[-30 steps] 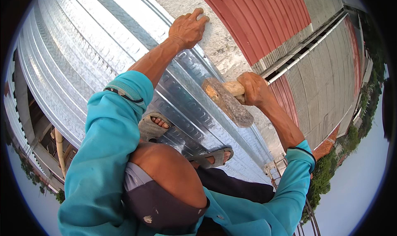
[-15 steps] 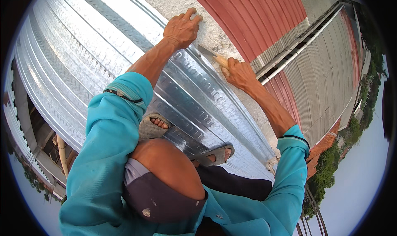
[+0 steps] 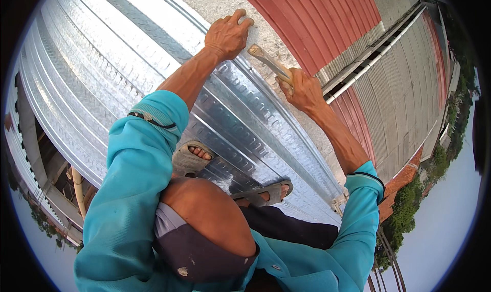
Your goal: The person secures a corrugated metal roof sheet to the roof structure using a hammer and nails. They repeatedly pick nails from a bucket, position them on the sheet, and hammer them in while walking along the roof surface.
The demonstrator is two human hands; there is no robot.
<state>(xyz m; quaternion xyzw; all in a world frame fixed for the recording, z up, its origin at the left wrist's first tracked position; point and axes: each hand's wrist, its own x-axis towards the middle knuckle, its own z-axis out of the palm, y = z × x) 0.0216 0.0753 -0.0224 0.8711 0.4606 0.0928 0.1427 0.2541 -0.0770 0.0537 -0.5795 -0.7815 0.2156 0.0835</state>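
My left hand reaches up with bent fingers pressed on a rough grey cement strip along the top of a shiny corrugated metal roof sheet. Its palm is hidden. My right hand is closed around a trowel. Only the trowel's wooden handle shows, pointing up-left toward my left hand, just over the cement strip. Both arms wear teal sleeves.
My feet in grey sandals stand on the sloping metal sheet. Red corrugated roofing lies beyond the cement strip, with a white gutter pipe and grey roofing further right. Open framing and trees lie far below the roof edge.
My right hand has swung the trowel up from over the metal sheet to the cement strip; its blade no longer shows. My left hand has stayed on the strip.
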